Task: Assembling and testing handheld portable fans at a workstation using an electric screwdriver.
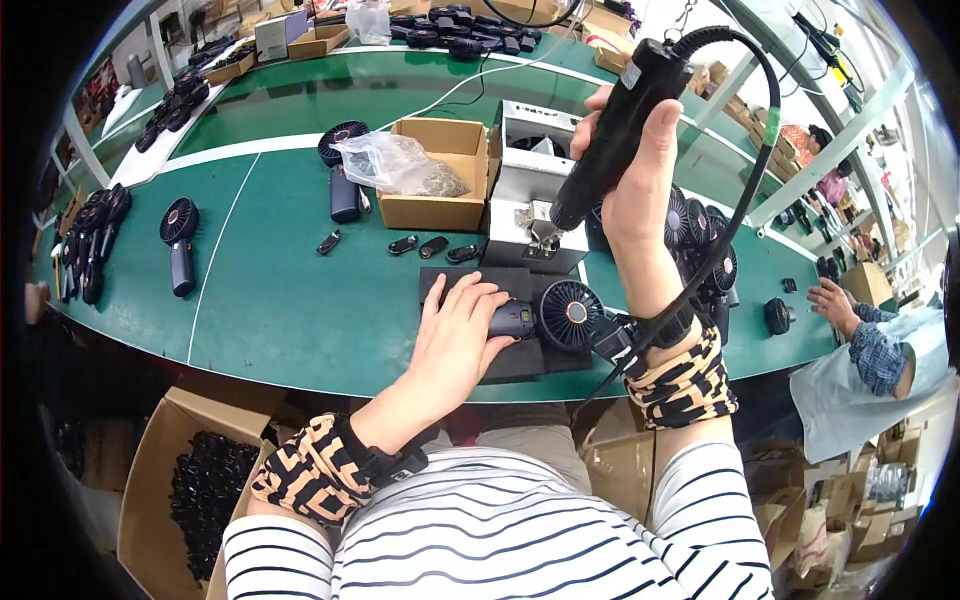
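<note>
My left hand [450, 328] lies over the handle of a dark handheld fan [570, 316], fingers forward and thumb against its near side. The fan rests lengthwise on a black mat [434, 288], its round grille pointing right. My right hand [642, 195] is wrapped round a black electric screwdriver [622, 130], held tilted with its cable looping from the top. Its tip points down at the front of a silvery box-shaped screw feeder [510, 245] behind the mat; whether the tip touches a screw is too small to tell.
Left of the feeder stands a cardboard box [430, 212] with a plastic bag [385, 160]. Small black parts [433, 247] lie before it. More fans [180, 245] lie left and right. Another person's hand [835, 308] is at the right edge. The screwdriver cable [765, 150] crosses beside my right arm.
</note>
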A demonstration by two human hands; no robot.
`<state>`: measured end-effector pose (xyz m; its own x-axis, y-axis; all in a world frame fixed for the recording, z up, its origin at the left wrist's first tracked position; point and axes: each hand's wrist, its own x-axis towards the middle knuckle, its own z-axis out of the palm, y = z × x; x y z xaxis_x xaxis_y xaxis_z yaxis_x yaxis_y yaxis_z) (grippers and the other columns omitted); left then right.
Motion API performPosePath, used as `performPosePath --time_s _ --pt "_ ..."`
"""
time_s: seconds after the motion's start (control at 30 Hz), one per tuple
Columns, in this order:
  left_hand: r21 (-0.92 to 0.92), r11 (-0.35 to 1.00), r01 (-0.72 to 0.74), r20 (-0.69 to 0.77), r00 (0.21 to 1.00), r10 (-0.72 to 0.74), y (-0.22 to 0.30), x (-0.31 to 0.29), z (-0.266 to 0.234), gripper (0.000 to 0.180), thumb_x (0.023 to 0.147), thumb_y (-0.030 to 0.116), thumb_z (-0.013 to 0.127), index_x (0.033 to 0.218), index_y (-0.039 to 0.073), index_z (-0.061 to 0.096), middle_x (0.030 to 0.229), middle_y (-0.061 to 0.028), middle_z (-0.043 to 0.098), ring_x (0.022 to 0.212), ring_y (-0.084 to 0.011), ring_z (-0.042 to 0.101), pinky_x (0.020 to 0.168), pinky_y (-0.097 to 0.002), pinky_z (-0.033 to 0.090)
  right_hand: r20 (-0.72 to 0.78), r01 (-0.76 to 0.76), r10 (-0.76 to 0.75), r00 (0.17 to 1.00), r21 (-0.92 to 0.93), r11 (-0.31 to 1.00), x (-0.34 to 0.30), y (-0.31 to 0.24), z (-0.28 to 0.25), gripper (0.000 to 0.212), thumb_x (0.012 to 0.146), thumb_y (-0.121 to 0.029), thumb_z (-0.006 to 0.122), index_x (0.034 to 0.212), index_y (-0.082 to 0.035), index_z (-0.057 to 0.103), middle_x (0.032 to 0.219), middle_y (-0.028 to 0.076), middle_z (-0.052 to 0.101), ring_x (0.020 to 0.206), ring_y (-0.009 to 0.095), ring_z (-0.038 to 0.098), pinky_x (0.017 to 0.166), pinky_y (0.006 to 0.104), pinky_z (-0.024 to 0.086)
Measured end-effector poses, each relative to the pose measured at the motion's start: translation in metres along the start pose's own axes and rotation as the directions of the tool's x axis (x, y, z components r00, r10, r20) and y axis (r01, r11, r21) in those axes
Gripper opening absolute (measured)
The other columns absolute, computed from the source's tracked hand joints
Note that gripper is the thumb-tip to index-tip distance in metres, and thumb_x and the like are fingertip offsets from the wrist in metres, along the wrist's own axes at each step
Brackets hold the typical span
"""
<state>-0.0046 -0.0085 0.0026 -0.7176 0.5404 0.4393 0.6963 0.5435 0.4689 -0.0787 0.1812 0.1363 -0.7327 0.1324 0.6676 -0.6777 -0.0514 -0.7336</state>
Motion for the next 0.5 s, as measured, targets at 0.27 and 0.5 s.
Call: performPosePath --time_s 0.27,0.5 --pt "0.002 1.000 0.028 0.021 0.999 -0.028 0.005 0.003 0.000 0.049 0.080 0.025 0.073 0.123 0.008 0.056 0.129 -0.0115 0.054 0.130 -0.0308 0.043 0.112 -0.0554 0.024 -0.048 -0.003 0.003 0.999 -0.007 1.000 -0.006 0.010 0.002 0.084 0.086 -0.077 0.038 0.129 -0.004 0.044 0.081 0.006 0.053 0.054 0.014 0.052 0.051 0.0268 0.043" --pt "0.022 1.000 0.019 -0.028 0.999 -0.018 0.001 0.002 0.007 0.049 0.079 0.024 0.074 0.123 0.007 0.058 0.131 -0.0101 0.055 0.135 -0.0314 0.039 0.114 -0.0584 0.018 0.010 -0.031 0.031 0.999 -0.004 0.999 -0.023 -0.002 0.007 0.089 0.084 -0.079 0.037 0.131 -0.003 0.042 0.085 0.007 0.055 0.054 0.013 0.052 0.050 0.0272 0.043"
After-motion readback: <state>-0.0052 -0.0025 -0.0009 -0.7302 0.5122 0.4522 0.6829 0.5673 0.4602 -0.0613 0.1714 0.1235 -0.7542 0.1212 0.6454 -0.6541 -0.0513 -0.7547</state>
